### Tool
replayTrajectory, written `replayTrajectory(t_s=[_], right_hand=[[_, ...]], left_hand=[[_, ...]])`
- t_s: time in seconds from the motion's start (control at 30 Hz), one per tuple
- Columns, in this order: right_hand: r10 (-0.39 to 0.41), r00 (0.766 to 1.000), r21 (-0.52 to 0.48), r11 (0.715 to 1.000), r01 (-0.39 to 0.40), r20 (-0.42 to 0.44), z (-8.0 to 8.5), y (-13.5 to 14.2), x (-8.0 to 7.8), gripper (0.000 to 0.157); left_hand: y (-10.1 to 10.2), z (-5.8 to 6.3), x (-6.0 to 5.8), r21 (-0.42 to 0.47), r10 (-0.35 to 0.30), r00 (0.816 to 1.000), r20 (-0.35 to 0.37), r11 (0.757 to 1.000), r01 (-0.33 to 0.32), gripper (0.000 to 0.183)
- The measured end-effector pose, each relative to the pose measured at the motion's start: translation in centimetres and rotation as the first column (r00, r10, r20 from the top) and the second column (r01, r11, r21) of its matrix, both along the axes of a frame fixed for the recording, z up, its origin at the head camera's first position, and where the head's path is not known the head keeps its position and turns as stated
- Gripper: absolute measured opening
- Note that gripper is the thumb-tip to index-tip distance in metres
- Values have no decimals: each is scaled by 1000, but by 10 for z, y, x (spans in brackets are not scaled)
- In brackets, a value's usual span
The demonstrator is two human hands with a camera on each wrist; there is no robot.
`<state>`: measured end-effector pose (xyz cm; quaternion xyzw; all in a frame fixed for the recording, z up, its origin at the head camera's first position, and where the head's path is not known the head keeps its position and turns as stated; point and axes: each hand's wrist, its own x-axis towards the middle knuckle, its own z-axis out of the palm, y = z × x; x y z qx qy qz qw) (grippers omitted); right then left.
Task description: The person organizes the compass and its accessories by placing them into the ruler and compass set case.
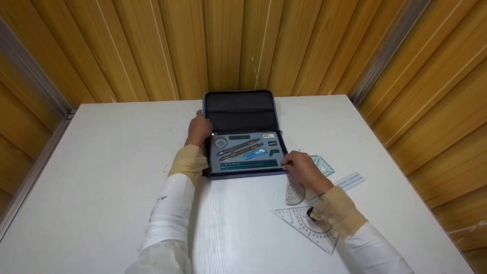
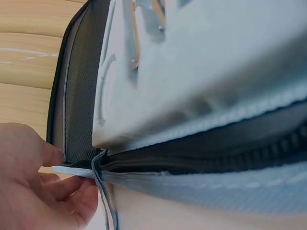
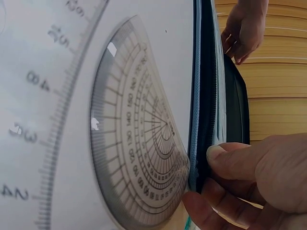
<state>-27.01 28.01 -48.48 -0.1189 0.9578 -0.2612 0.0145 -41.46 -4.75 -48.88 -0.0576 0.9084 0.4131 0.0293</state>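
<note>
A dark zip case lies unfolded with its lid raised at the back. Its grey tray holds two compasses, a blue utility knife, dark green pencils and small pieces. My left hand grips the case's left edge by the hinge; the left wrist view shows thumb and fingers around the edge, beside the zipper's hanging cord. With thumb and fingers, my right hand pinches the front right corner. Beside it lies a clear protractor.
On the white table, right of the case, lie a large clear set square, a small green-tinted set square and a clear ruler. Wood-patterned panels stand along the back and sides.
</note>
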Motion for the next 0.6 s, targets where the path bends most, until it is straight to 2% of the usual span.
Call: replayTrajectory(t_s=[0.1, 0.43, 0.6], right_hand=[[5, 1000, -4, 1000, -5, 7, 0, -1, 0, 11], [4, 1000, 0, 1000, -4, 25, 1, -3, -5, 12], [9, 1000, -4, 1000, -9, 26, 1, -4, -9, 13]], left_hand=[[-3, 0, -1, 42, 9, 1000, 13, 999, -9, 58], [-13, 1, -3, 192, 53, 998, -27, 980, -47, 57], [-19, 7, -4, 223, 67, 997, -40, 973, -57, 60]])
